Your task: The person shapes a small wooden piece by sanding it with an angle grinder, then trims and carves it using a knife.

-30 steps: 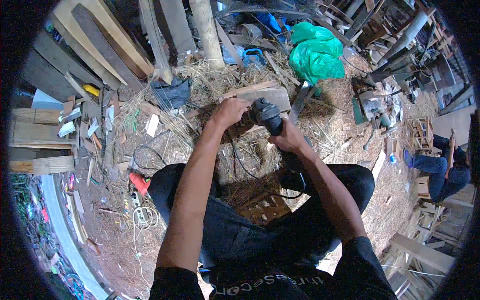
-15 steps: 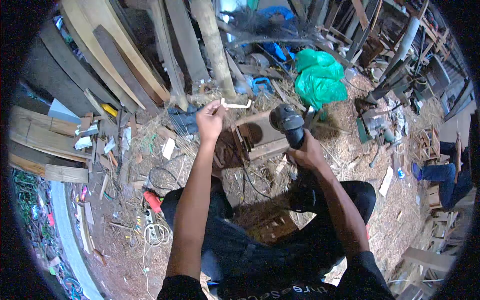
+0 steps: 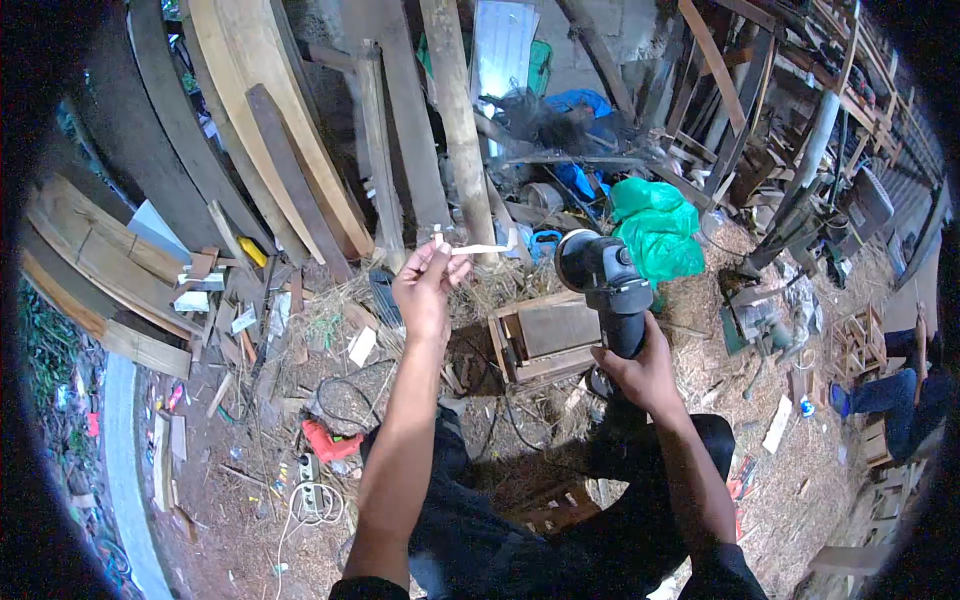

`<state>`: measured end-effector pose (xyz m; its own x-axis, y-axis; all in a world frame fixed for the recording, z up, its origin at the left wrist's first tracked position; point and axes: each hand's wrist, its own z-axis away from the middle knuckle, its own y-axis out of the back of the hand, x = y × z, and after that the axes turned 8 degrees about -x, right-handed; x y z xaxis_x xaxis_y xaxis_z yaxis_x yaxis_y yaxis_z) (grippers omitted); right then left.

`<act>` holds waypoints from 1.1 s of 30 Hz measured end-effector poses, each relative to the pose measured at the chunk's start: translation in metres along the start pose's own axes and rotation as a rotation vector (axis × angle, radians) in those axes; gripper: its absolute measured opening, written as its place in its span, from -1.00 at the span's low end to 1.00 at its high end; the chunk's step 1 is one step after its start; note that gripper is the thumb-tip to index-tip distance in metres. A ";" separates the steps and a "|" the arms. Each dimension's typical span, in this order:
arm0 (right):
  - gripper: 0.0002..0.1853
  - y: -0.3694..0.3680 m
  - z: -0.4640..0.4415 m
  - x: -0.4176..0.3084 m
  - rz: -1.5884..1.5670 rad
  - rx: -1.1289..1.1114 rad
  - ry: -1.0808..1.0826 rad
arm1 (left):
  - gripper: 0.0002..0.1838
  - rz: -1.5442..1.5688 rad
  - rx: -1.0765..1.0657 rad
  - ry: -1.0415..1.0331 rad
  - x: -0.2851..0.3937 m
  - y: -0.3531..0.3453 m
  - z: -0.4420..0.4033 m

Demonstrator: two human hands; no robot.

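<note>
My left hand (image 3: 422, 295) is raised in the middle of the view. Its thumb and fingers pinch one end of a thin, pale wooden piece (image 3: 482, 249) with an upturned end, which points to the right. My right hand (image 3: 648, 375) grips the dark body of an angle grinder (image 3: 622, 290). The grinder's head is up, and its round disc (image 3: 573, 258) faces left, a short gap from the wooden piece. Below and between both hands sits a low wooden box (image 3: 558, 328) on the straw-strewn ground. I cannot tell whether the disc is spinning.
Tall boards (image 3: 300, 140) lean at the back left. A green plastic bag (image 3: 660, 235) lies beyond the grinder. A red power tool (image 3: 330, 442) and a power strip (image 3: 308, 480) with white cable lie at left. Another person's leg (image 3: 885, 393) shows at far right.
My view has tilted up, showing more of the back wall. The grinder has turned, so its disc now faces the wooden piece more. My left fingers have shifted on the piece.
</note>
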<state>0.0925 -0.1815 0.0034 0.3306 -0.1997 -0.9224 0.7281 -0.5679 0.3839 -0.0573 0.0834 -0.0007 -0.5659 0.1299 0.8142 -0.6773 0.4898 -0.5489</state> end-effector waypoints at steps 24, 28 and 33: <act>-0.34 0.009 0.002 -0.015 -0.058 0.059 -0.014 | -0.79 -0.399 -0.106 -0.165 -0.016 -0.033 0.006; -0.31 0.010 0.008 0.006 0.040 0.069 -0.103 | -0.78 -0.528 -0.179 -0.231 -0.033 -0.039 0.008; -0.29 0.010 0.012 0.022 0.004 0.063 -0.122 | -0.80 -0.700 -0.229 -0.307 -0.041 -0.046 0.010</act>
<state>0.1001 -0.2011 -0.0132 0.2554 -0.2953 -0.9207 0.6864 -0.6153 0.3877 -0.0079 0.0472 -0.0108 -0.1720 -0.5002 0.8487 -0.8287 0.5393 0.1499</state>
